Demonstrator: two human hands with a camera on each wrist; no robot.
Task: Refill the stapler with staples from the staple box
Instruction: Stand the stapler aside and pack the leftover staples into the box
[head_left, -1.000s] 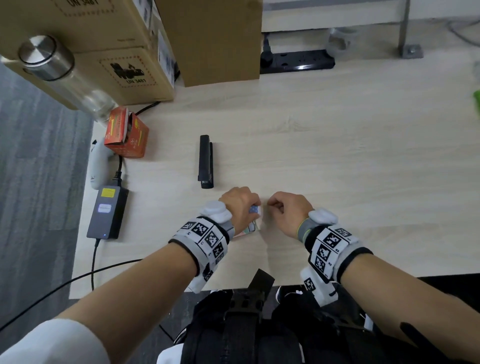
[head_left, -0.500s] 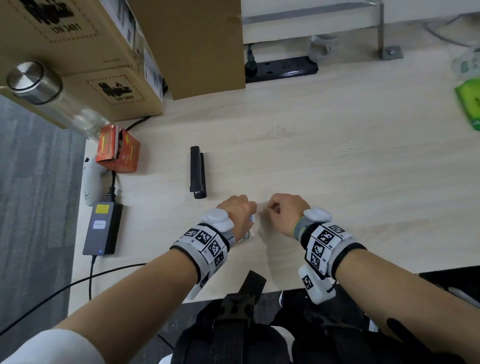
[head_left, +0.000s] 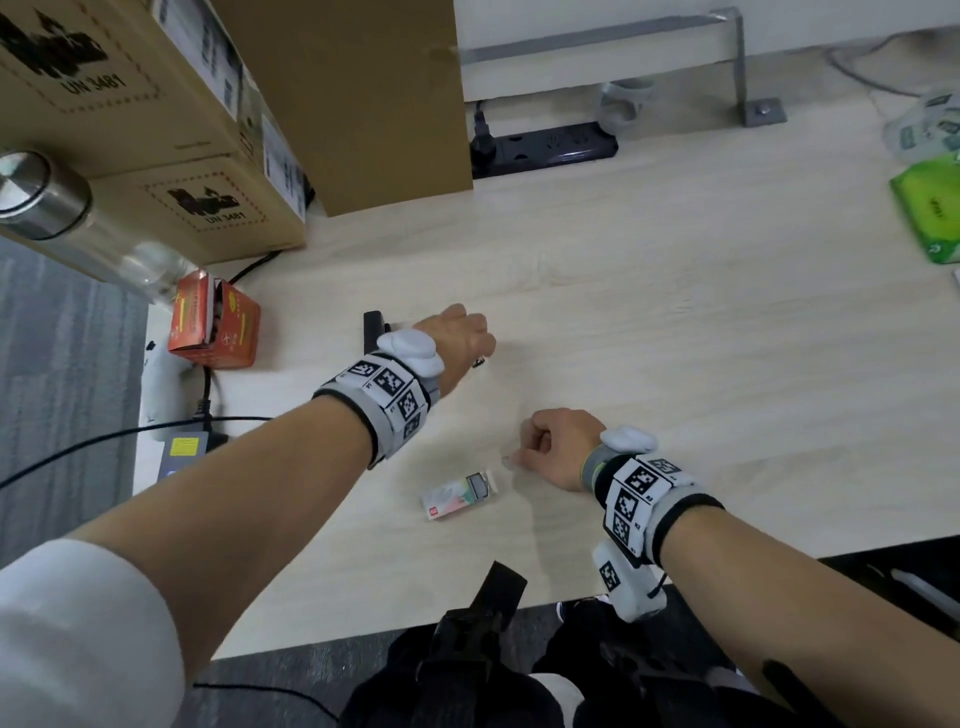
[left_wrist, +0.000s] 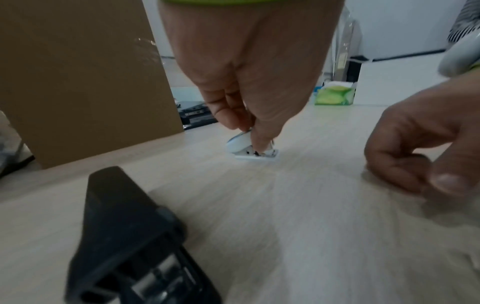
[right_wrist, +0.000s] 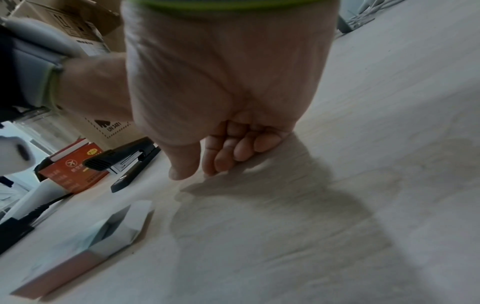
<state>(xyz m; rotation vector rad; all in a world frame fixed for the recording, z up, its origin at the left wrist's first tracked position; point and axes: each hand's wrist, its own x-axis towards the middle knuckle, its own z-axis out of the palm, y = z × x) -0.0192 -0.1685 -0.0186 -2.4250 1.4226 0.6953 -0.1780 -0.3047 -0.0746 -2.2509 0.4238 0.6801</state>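
Observation:
The black stapler (head_left: 372, 327) lies closed on the pale wood table, mostly hidden under my left wrist; it shows close up in the left wrist view (left_wrist: 124, 236). Just right of it, my left hand (head_left: 485, 358) pinches a small white and blue object (left_wrist: 240, 146) against the table. The small staple box (head_left: 454, 496) lies near the front with its end flap open, also visible in the right wrist view (right_wrist: 85, 242). My right hand (head_left: 524, 452) rests beside the box with fingers curled (right_wrist: 233, 152); nothing shows in it.
A red carton (head_left: 218, 327) stands left of the stapler, with a steel-capped bottle (head_left: 78, 218) and cardboard boxes (head_left: 156, 130) behind. At the back lies a black power strip (head_left: 545, 148). A green pack (head_left: 930, 213) sits far right, a power adapter (head_left: 182, 452) at the left edge.
My left hand has left the staple box and moved away from me to beside the stapler. The box now lies alone on the table. The right hand has barely moved.

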